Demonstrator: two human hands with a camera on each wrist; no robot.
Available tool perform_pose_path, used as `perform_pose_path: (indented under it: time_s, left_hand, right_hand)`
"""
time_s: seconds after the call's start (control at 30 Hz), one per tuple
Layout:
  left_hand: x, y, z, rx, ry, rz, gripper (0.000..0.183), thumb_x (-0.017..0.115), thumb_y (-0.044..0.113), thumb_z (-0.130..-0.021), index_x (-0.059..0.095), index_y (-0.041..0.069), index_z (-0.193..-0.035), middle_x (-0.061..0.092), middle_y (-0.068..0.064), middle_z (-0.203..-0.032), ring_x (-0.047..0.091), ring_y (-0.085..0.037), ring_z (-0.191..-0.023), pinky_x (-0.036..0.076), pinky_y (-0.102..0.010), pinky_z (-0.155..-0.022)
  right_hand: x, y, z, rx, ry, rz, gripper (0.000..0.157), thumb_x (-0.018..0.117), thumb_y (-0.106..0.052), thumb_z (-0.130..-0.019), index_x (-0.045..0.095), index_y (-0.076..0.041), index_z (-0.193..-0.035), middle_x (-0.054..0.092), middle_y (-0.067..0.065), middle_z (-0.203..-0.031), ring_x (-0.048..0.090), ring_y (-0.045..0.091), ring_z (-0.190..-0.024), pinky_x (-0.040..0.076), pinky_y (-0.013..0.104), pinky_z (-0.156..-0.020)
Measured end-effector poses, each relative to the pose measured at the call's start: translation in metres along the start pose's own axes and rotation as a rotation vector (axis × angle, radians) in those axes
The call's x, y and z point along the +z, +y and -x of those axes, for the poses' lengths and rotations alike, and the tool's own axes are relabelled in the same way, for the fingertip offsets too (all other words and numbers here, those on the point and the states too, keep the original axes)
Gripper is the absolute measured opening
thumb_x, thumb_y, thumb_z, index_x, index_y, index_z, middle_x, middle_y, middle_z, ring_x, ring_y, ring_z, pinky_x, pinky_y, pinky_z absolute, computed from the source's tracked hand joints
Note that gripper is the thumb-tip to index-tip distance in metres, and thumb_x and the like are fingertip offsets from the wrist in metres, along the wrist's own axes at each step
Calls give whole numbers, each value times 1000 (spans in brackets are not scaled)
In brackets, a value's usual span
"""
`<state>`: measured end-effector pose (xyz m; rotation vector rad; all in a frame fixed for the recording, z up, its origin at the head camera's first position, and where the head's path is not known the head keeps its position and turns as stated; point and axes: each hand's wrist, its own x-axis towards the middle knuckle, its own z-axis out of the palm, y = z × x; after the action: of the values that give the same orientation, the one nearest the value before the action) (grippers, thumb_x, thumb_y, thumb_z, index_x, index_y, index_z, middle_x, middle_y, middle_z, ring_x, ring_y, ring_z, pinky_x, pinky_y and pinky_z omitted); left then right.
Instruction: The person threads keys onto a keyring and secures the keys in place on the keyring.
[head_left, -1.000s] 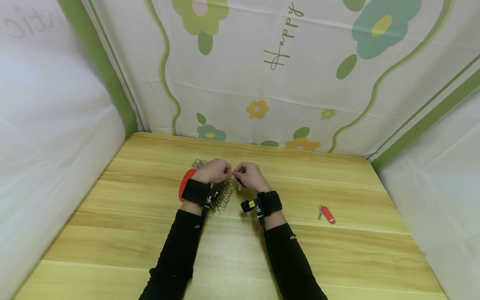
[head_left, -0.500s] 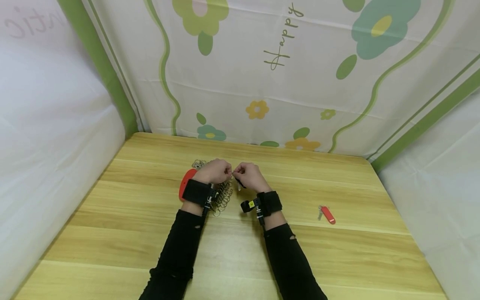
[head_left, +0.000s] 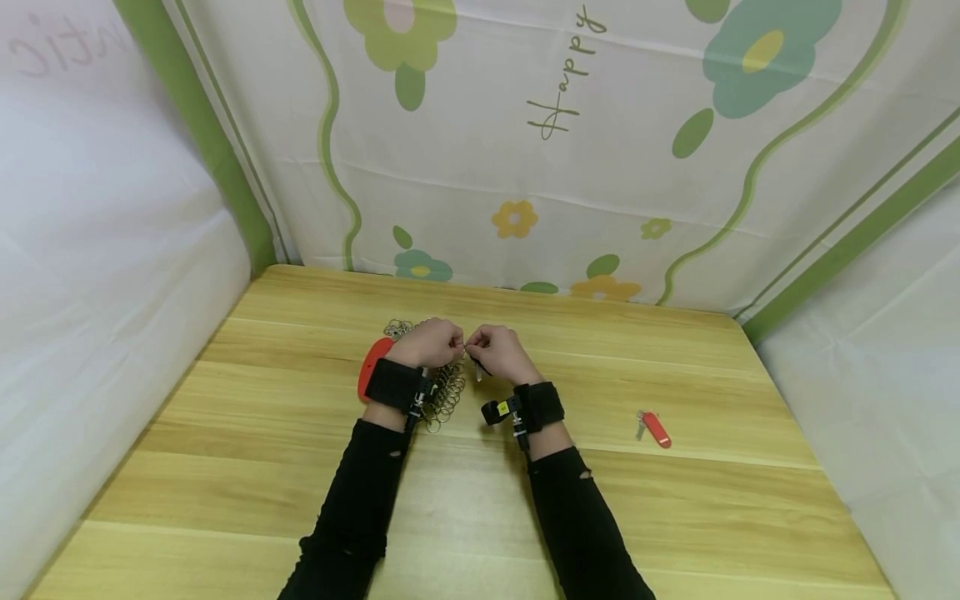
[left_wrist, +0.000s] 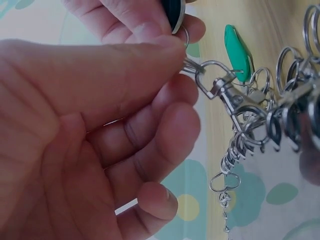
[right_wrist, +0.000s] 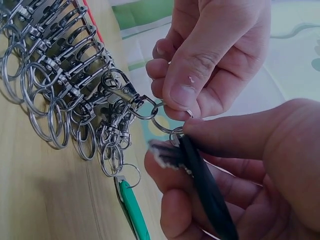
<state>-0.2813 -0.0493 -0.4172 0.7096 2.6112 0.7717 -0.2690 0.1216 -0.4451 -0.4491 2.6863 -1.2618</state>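
Observation:
My left hand [head_left: 431, 340] pinches a split key ring [right_wrist: 159, 120] between thumb and forefinger. The ring is linked to a silver swivel clasp [right_wrist: 127, 95] at the end of a row of similar clasps. My right hand [head_left: 504, 352] faces it, fingertips close to the left ones. It pinches a key [right_wrist: 167, 154] with a black tag [right_wrist: 207, 187], joined by a small ring [right_wrist: 176, 135] right at the split ring. The fingertips partly hide where the two rings meet. Below the clasps shows a green key tag [right_wrist: 131, 205] on another ring.
A red holder [head_left: 372, 367] lies beneath my left wrist, with many clasps and rings [head_left: 442, 396] spread beside it. To the right on the wooden table [head_left: 712, 517] lies a red key tag [head_left: 656, 429] with a key. A floral cloth [head_left: 450, 167] stands behind.

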Motion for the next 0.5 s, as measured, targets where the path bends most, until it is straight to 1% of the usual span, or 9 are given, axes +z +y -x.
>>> perform_pose_path:
  time_s: [0.2,0.43,0.5]
  left_hand:
    - [-1,1,0,-2,-3,-4,24,53,9,-96,57,4,-73,41,0,-58,39,-13,-47,36,-27,-56]
    - [0,2,-1,-18,-14,-10,21,54,11,-96,63,-3,-84,45,0,-61,41,-13,-49,37,-27,-56]
    - [0,1,-1,-18,-15,-9,21,53,11,-96,63,-3,-84,45,0,-61,41,-13,-49,37,-27,-56]
  right_hand:
    - [-1,0,1,-1,-7,-2,9,59,-16,-95,65,-9,-94,61,3,-79,55,18,-60,43,29,-54]
    - [-1,-1,1,-3,-12,-3,9,59,-16,-95,65,-10,-94,61,3,-80,56,18,-63,43,29,-55]
    - [-2,-1,1,-4,-14,-4,9,59,-16,-95,65,-9,-94,61,3,-80,56,18,-63,43,29,-55]
